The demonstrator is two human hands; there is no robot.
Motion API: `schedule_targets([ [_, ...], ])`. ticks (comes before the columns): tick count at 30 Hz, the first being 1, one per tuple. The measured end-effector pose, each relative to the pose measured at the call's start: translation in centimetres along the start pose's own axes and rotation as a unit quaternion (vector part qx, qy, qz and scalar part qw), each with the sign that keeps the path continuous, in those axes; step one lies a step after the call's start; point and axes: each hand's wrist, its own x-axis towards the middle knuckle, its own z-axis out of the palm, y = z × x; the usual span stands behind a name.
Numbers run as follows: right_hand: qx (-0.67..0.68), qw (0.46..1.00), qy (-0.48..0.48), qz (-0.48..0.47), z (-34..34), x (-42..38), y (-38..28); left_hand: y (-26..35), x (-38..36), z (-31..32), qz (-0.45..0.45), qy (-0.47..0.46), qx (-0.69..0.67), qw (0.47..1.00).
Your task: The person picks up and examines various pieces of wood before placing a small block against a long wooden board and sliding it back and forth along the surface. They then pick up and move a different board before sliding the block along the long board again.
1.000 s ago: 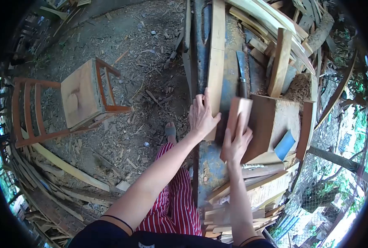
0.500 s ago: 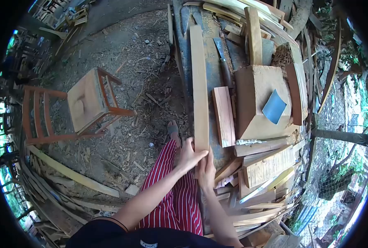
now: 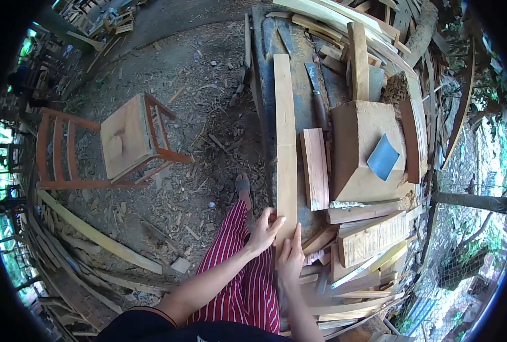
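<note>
A long, narrow wooden board (image 3: 286, 165) stretches lengthwise over the workbench, with a thin dark line across its face around the middle. My left hand (image 3: 265, 232) grips its left edge close to the near end, thumb on top and fingers curled beneath. On the right side of that same end, my right hand (image 3: 290, 259) is closed around the wood, its fingers lying along the edge. Just right of the board lies a shorter reddish wood block (image 3: 315, 168). Beyond that block is a long-bladed knife-like tool (image 3: 313, 78) with a dark handle.
A large wood block (image 3: 356, 137) carries a blue-grey sheet (image 3: 383, 158). Stacked offcuts (image 3: 373, 239) crowd the right side of the workbench (image 3: 267, 34). To the left, a wooden chair (image 3: 125, 139) lies tipped over on the chip-covered ground.
The board has come nearer to me and appears lower over the bench; the line across its face now shows. Both hands have moved back with it, and the view has shifted slightly.
</note>
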Motion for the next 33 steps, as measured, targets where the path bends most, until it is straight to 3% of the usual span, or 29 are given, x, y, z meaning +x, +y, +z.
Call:
schedule_targets([
  [3,-0.016,0.999,0.006,-0.038,0.0,1.9,-0.6,0.8,1.4,0.1,0.000,0.009,-0.037,0.999],
  [8,0.019,1.000,-0.019,-0.001,-0.4,4.9,-1.5,2.1,4.6,0.0,0.015,-0.014,-0.074,0.997],
  [10,-0.004,0.999,0.000,-0.044,-0.4,5.6,-1.7,2.3,5.1,0.1,0.006,-0.009,-0.081,0.997],
  [14,0.007,0.999,-0.002,-0.034,-0.1,6.4,-1.3,1.8,6.0,0.1,0.016,-0.018,-0.078,0.997],
  [23,-0.004,1.000,-0.008,-0.007,0.8,3.4,0.8,-0.5,3.3,0.0,0.011,0.013,-0.029,0.999],
  [28,-0.012,1.000,-0.018,0.007,-0.2,4.7,0.2,1.3,4.3,0.4,0.010,-0.009,-0.061,0.998],
  [30,-0.043,0.998,0.004,-0.040,-0.3,5.9,-0.2,0.9,5.7,0.7,0.045,-0.006,-0.064,0.997],
  [33,-0.005,1.000,-0.029,0.010,-0.4,6.1,-0.3,1.3,5.4,0.6,0.015,-0.017,-0.079,0.997],
])
